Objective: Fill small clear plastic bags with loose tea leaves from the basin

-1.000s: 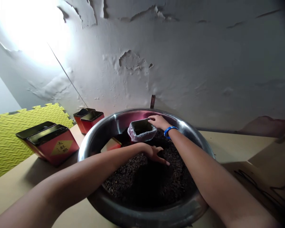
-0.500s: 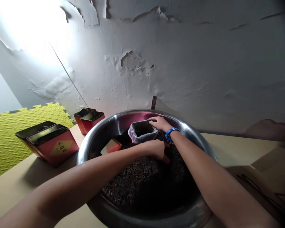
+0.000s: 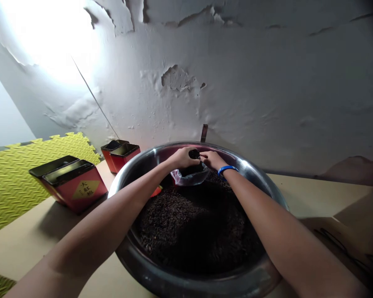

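Both arms outstretched — left hand [image 3: 182,157] cupped, right hand [image 3: 211,159] fingers curled — side by side.

Red tin [image 3: 76,185], nearest of the pair at left on the table: yellow diamond label [image 3: 86,189] on its front face, printed with three dark Chinese characters in a vertical column, apparently 大红袍. No other legible text, numbers or brands.

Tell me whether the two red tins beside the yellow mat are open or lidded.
Open: both red tins show bare dark rims and hollow insides, with no lids on them.
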A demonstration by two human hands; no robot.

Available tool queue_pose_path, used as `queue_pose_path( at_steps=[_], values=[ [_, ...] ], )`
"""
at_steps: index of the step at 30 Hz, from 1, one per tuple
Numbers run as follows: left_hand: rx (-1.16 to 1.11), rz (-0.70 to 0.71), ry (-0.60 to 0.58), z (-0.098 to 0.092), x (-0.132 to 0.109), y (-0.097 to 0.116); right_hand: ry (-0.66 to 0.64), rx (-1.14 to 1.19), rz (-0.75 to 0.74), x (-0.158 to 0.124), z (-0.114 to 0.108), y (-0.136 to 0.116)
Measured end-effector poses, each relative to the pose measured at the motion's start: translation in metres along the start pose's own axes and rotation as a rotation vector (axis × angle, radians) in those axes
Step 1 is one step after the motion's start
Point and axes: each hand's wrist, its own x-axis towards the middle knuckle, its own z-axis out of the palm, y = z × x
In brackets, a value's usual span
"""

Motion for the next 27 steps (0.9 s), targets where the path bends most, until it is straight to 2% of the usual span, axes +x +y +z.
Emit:
queue_pose_path(
  at_steps=[5, 8, 15, 20, 27],
  values=[
    [-0.092, -0.001, 0.081, 0.019, 0.004, -0.013, -0.024, -0.005, 0.003, -0.001, -0.002, -0.003],
    [-0.139, 0.028, 0.129, 0.024, 0.004, -0.015, -0.004, -0.009, 0.003, -0.002, -0.002, -0.004],
    [-0.239, 0.025, 0.153, 0.021, 0.004, -0.015, 0.023, -0.050, -0.018, -0.005, -0.001, -0.009],
    [-0.268, 0.034, 0.156, 0.018, 0.004, -0.018, 0.037, -0.070, 0.050, -0.006, -0.003, -0.018],
    [-0.341, -0.033, 0.106, 0.015, 0.002, -0.016, 0.013, -0.066, 0.082, -0.005, -0.004, -0.022]
  ],
)
